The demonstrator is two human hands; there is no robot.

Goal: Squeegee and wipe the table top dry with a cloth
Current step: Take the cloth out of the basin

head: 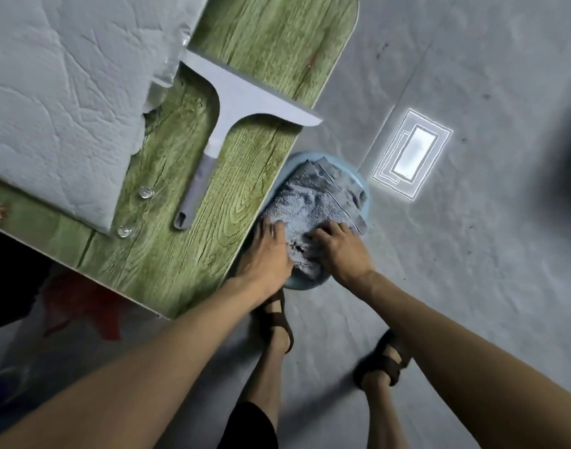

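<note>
A grey squeegee (219, 124) lies flat on the green wood-grain table top (167, 241), its handle pointing toward me. Beside the table's right edge, on the floor, a grey-blue cloth (313, 202) is bunched in a light blue basin (363, 186). My left hand (264, 254) and my right hand (341, 251) both press down on the near part of the cloth with fingers curled into it.
A white textured sheet (67, 108) covers the table's left part. Two clear glass beads (146, 192) (124, 231) lie on the wood near its edge. A bright ceiling-light reflection (412, 153) shines on the grey floor. My sandalled feet (276, 322) stand below the basin.
</note>
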